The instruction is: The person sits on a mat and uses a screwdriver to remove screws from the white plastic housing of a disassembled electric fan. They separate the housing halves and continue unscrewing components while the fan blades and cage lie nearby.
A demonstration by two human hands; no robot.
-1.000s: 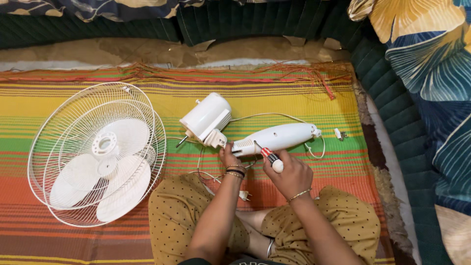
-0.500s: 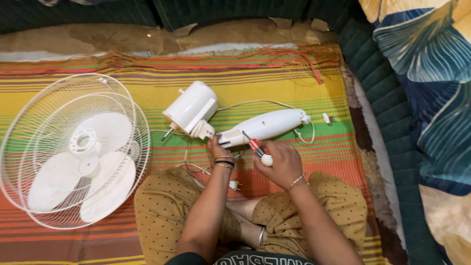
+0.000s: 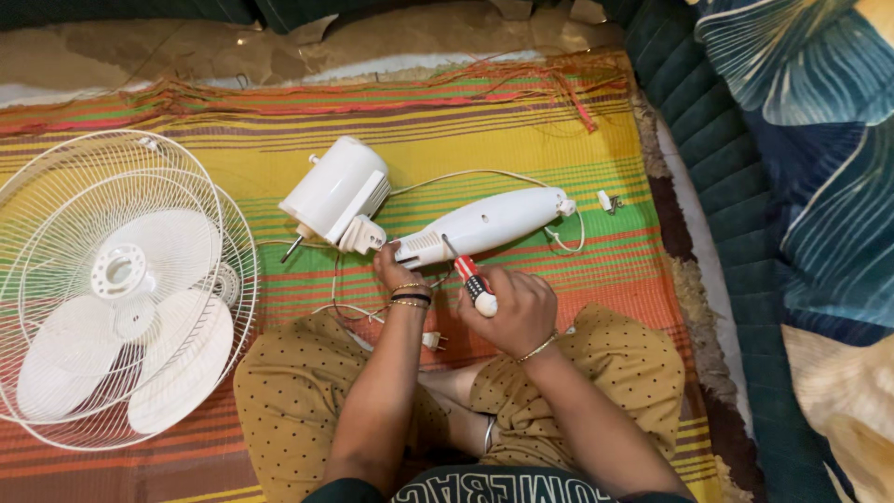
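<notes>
The long white plastic fan neck housing [image 3: 484,224] is pinned by the left hand [image 3: 393,270]; the red-and-white-handled screwdriver [image 3: 473,284], gripped by the right hand [image 3: 517,312], is best kept square to the screw.

The person wears loose mustard-yellow trousers [image 3: 298,391] of soft cloth, sprinkled all over with small dark dots; the cloth wrinkles over both knees. Just below the trousers, at the bottom edge of the view, shows a dark green top [image 3: 484,489] with pale block lettering across it. The forearms are bare, with no sleeves in sight. The left hand [image 3: 393,268] has a stack of thin bangles [image 3: 410,294] at the wrist, gold ones with a dark one between. The right hand [image 3: 517,312] carries a single slim gold bangle [image 3: 538,348] at its wrist.
</notes>
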